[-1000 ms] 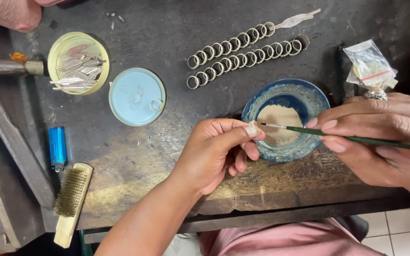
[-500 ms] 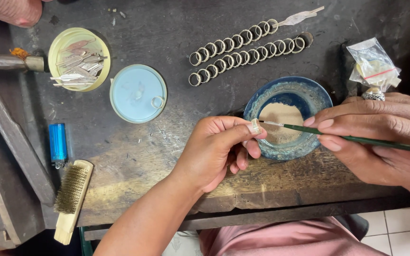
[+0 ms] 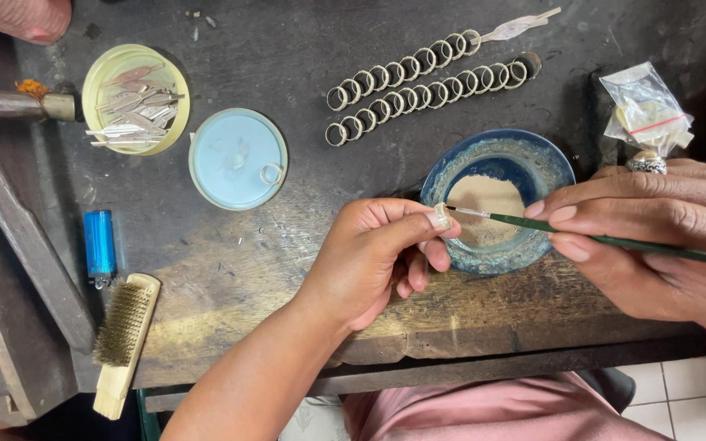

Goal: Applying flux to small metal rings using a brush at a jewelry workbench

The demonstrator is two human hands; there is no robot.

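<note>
My left hand point(image 3: 373, 257) pinches a small silver ring point(image 3: 441, 217) between thumb and forefinger, just over the near left rim of a blue bowl point(image 3: 542, 167) that holds pale beige paste. My right hand point(image 3: 655, 233) grips a thin green brush point(image 3: 614, 239), and the brush's fine tip touches the ring. A ring sits on one finger of my right hand.
Two rows of silver rings point(image 3: 426, 86) lie on the dark bench behind the bowl. A pale blue lid point(image 3: 237, 158) holds one ring; a yellow lid point(image 3: 135, 98) holds metal strips. A blue lighter point(image 3: 99, 246), a wire brush point(image 3: 124, 339) and a small plastic bag point(image 3: 643, 110) lie around.
Both hands stay over the bowl; the brush tip has shifted slightly along the ring held in my left hand.
</note>
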